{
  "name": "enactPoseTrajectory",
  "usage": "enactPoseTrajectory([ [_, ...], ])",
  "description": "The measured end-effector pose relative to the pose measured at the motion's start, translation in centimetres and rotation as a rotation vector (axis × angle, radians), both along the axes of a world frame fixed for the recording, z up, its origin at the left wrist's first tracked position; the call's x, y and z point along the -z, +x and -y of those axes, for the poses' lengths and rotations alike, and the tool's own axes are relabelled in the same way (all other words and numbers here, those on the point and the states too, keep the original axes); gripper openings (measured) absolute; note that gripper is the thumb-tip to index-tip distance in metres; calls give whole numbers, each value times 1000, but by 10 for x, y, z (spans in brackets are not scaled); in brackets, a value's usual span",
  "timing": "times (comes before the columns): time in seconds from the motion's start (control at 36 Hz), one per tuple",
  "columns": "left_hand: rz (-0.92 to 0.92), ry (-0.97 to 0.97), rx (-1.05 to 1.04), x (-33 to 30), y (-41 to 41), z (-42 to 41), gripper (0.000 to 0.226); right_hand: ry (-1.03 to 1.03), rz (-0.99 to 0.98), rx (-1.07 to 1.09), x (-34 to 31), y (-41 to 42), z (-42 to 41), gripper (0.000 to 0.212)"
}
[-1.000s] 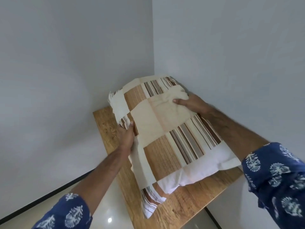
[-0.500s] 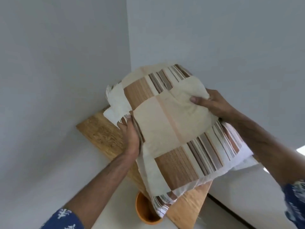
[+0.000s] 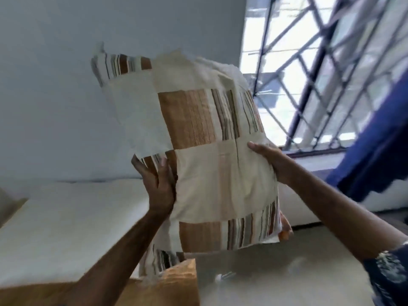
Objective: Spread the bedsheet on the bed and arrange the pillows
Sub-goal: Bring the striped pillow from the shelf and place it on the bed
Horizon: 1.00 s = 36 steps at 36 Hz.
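Observation:
I hold a patchwork pillow (image 3: 198, 164) of cream, brown and striped squares upright in the air in front of me. My left hand (image 3: 157, 184) grips its left edge with the thumb on the front. My right hand (image 3: 268, 160) grips its right edge, thumb across the front face. Behind and below the pillow lies the bed (image 3: 66, 221), a cream mattress surface along the grey wall. No sheet or second pillow is plainly visible.
A wooden table corner (image 3: 176, 286) sits just below the pillow at the bottom centre. A barred window (image 3: 320, 69) fills the upper right, with a blue curtain (image 3: 375, 155) hanging at its right. Pale floor (image 3: 276, 272) lies at lower right.
The pillow came up off the wooden table, and my view swung right from the wall corner to the bed and window. Both hands kept their grip.

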<state>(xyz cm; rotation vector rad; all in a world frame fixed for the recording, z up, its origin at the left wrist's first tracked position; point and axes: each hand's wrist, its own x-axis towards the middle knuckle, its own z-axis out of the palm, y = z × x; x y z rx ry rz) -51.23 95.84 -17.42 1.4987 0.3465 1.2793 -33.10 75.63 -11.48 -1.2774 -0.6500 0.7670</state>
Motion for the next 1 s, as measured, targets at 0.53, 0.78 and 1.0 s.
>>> enactPoseTrajectory([
  [0.53, -124, 349, 730, 22, 233, 253, 41, 68, -139, 900, 53, 16, 359, 49],
  [0.78, -248, 439, 1099, 51, 354, 350, 69, 80, -149, 1269, 86, 35, 440, 67],
  [1.0, -247, 561, 1364, 57, 458, 423, 37, 83, -196, 1581, 98, 65, 469, 70],
])
